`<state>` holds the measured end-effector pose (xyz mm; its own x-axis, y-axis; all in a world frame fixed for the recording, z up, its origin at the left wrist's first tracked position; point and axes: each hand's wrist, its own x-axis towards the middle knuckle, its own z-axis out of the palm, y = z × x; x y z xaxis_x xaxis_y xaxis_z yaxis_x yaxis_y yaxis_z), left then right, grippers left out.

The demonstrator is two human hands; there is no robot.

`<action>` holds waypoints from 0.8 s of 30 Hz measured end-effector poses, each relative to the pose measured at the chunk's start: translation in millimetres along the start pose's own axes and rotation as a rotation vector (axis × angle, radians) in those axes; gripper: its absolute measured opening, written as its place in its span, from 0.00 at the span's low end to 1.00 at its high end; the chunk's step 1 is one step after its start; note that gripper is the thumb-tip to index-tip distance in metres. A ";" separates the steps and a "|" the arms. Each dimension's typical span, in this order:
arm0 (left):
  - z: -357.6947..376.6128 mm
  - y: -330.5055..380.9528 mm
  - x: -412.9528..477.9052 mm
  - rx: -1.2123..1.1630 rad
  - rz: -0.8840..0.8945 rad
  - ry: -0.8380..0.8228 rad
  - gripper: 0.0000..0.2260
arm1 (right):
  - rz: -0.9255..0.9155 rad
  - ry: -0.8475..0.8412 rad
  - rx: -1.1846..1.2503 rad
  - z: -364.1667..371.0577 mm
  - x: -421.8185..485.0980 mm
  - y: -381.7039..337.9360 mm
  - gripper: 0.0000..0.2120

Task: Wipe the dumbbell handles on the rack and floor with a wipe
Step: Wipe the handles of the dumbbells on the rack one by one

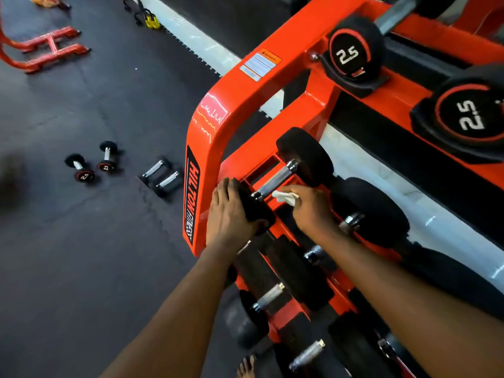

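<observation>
The steel dumbbell handle (275, 180) lies at the orange rack's (207, 148) near-left end — right hand (311, 211) fingers pinching the white wipe (285, 197) beside it, left hand (229, 214) clasping the near head; best wrap and rub its full length.

Yellow kettlebells (151, 21) near mirror (231, 25)

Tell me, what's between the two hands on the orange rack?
In the head view, the left hand rests on the dumbbell's near black end. Between it and the right hand lie the metal handle and the white wipe, which the right hand holds.
</observation>
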<state>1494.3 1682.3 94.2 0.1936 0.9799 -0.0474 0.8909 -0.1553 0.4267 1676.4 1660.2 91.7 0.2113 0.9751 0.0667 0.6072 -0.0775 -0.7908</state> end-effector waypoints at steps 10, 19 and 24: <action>21.7 -13.3 40.1 0.009 -0.059 -0.248 0.55 | -0.518 -0.263 -0.424 67.1 51.9 18.1 0.21; 6.9 -15.1 52.7 0.068 -0.041 -0.463 0.60 | -0.497 -0.500 -0.762 79.0 69.9 17.5 0.20; 2.9 -14.5 58.7 0.096 -0.062 -0.547 0.63 | -0.244 -0.211 -0.782 49.0 96.1 32.2 0.18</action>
<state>1494.0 1741.7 82.6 0.3018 0.7837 -0.5429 0.9360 -0.1354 0.3250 1678.7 1761.6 42.8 -0.0953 0.9954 0.0042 0.9888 0.0952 -0.1149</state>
